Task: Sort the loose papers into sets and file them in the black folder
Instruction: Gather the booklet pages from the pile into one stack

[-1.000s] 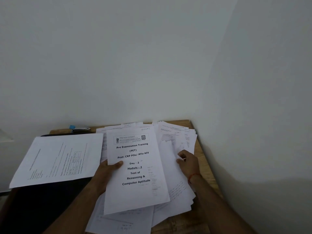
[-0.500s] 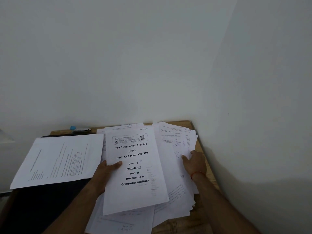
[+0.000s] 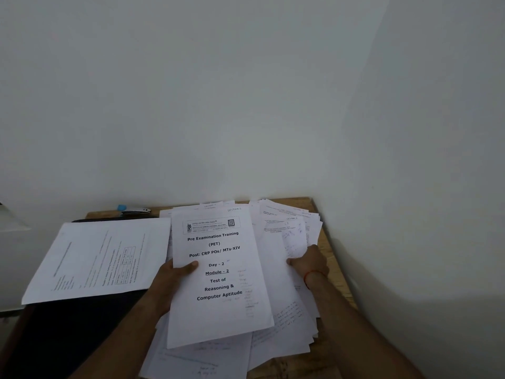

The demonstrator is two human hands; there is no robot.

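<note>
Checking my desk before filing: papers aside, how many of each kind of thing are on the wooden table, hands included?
Flat black folder: 1
Silver metal stapler, blue end: 1
Bare hands, left hand and right hand, gripping white papers: 2
Total: 4

Sheet (image 3: pixel 101 258) on folder (image 3: pixel 68 329) left; title sheet (image 3: pixel 218 269) over pile (image 3: pixel 287 310) right; stapler (image 3: pixel 135 211) behind.

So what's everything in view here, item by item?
cover sheet: one, white, titled Pre Examination Training, held over the pile
loose papers: many, white, fanned pile, table's right side
printed sheet: at least one, white, on the folder
black folder: one, table's left side
metal tool: one, silver with blue end, table's back edge
table: one, wooden, in a wall corner
thread: one, red, right wrist
hands: two; left hand grips the cover sheet, right hand pinches loose papers
</note>
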